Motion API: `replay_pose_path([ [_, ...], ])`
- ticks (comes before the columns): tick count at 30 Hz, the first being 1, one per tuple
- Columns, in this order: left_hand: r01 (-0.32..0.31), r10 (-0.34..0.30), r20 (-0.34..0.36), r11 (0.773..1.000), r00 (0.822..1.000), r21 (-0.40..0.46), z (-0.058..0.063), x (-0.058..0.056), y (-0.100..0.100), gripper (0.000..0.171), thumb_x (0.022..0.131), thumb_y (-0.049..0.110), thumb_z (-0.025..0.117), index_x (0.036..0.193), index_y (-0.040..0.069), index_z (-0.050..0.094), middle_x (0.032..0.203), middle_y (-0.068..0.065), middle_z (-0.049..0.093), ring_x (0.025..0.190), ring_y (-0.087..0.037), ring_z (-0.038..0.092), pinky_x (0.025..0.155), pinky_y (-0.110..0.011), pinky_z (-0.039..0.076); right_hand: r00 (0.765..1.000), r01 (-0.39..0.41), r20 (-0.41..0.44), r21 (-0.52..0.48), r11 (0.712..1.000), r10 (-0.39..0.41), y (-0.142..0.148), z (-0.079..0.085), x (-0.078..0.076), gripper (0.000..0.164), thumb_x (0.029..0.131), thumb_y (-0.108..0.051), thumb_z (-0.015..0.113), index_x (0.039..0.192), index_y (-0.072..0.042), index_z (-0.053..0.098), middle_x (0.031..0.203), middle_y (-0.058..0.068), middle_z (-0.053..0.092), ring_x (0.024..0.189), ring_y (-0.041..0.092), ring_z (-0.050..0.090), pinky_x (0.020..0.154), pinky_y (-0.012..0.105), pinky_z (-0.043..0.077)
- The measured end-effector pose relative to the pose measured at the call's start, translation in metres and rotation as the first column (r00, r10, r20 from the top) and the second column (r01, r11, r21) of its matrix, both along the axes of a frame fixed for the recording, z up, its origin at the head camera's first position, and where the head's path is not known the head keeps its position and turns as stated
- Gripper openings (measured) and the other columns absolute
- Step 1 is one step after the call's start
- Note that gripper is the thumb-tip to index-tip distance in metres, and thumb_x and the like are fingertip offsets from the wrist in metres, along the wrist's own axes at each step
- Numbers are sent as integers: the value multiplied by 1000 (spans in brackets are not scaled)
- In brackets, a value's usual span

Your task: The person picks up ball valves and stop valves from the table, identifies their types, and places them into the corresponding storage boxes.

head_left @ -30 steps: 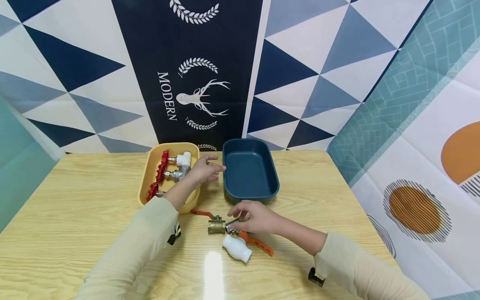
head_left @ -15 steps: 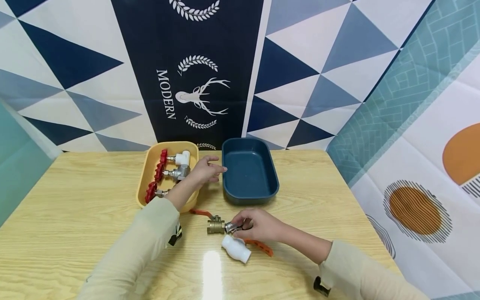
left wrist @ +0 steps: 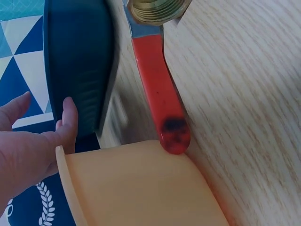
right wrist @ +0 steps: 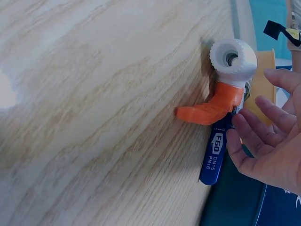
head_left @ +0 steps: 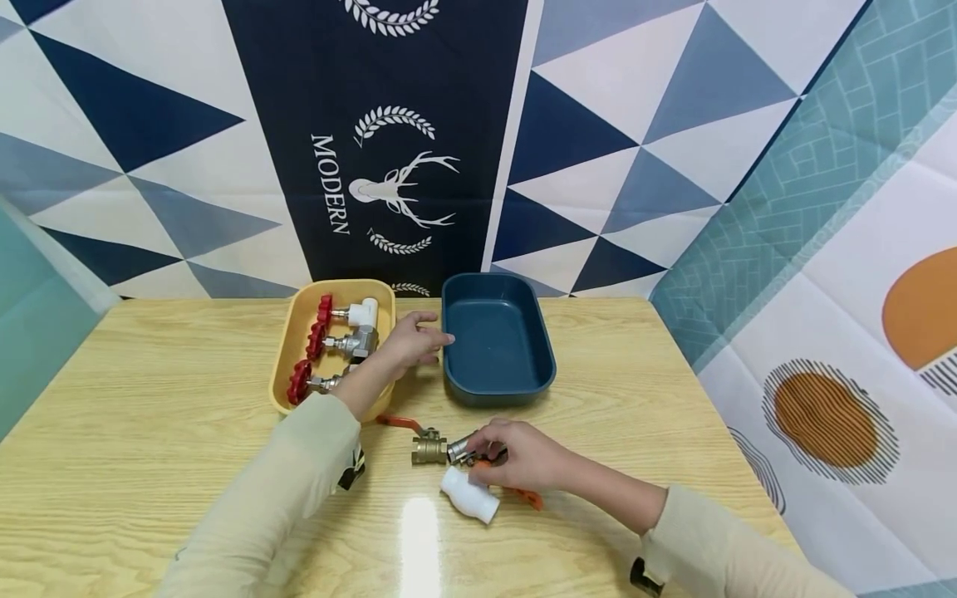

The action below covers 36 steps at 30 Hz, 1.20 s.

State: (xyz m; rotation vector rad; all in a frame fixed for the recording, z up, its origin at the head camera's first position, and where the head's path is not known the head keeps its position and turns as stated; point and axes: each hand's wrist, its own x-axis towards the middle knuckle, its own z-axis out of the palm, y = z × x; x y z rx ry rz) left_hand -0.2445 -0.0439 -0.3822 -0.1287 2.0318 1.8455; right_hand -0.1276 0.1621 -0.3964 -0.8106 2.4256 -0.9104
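My left hand (head_left: 409,342) reaches over the yellow tub's right rim, fingers extended toward the blue tub (head_left: 493,332) and holding nothing. My right hand (head_left: 516,454) is over a small group of valves, its fingers relaxed and slightly bent, nothing gripped. In the right wrist view its fingertips are beside a blue lever handle (right wrist: 216,155), next to a white ball valve (right wrist: 237,66) with an orange handle (right wrist: 211,110). The silver valve (head_left: 459,449) is partly covered by the right hand. To its left lies a brass ball valve (head_left: 429,451) with a red lever (left wrist: 157,84).
The yellow tub (left wrist: 141,183) holds several valves with red handwheels (head_left: 317,339). It stands at the back of the wooden table (head_left: 164,448), left of the blue tub. A patterned cloth (head_left: 591,166) hangs directly behind the table.
My right hand has come down toward the viewer, from over the silver valve to beside the white valve, covering part of the orange handle. My left hand has barely moved.
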Motion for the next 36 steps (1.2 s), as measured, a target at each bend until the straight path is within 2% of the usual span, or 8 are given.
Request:
replay_pose_path([
  [8,13,-13,0,1000,1000,12,-2,-1,2,63,89,11,61,143,6,29,133,-23,48,123,-36,48,99,-47,44,999,-23,-44,24,999,24,-2,1,4,32,81,-32,73,103,-10,66,96,1,60,84,13,56,73,24,50],
  [15,9,-9,19,1000,1000,23,-4,-3,4,63,89,10,62,143,7,29,132,-22,49,121,-36,49,98,-47,45,996,-42,-81,74,996,48,-2,2,6,37,79,-37,74,104,-11,67,92,-1,60,77,9,50,67,18,42],
  [21,19,-19,22,1000,1000,14,-5,-4,4,64,89,10,62,143,6,28,133,-22,48,122,-36,49,96,-45,47,983,-69,-157,185,980,99,-5,4,10,45,76,-46,74,107,-14,66,102,-1,61,89,9,52,75,21,44],
  [30,26,-26,39,1000,999,13,-6,-5,5,63,90,8,60,144,6,27,135,-20,47,123,-35,49,95,-44,48,977,-51,-183,278,959,106,-11,4,16,48,74,-44,76,112,-16,64,116,2,59,117,24,50,92,35,47],
  [33,23,-23,44,1000,999,14,-6,-4,6,63,90,7,59,144,7,27,134,-20,48,123,-35,50,95,-44,48,973,-47,-201,291,955,110,-12,3,17,47,74,-42,76,112,-17,64,117,1,60,121,25,49,95,37,46],
  [36,17,-18,51,1000,999,14,-6,-4,6,62,90,6,59,144,8,28,133,-19,49,122,-35,50,95,-44,48,971,-48,-211,298,953,115,-13,3,17,47,73,-41,77,112,-17,64,116,0,60,117,21,51,92,34,47],
])
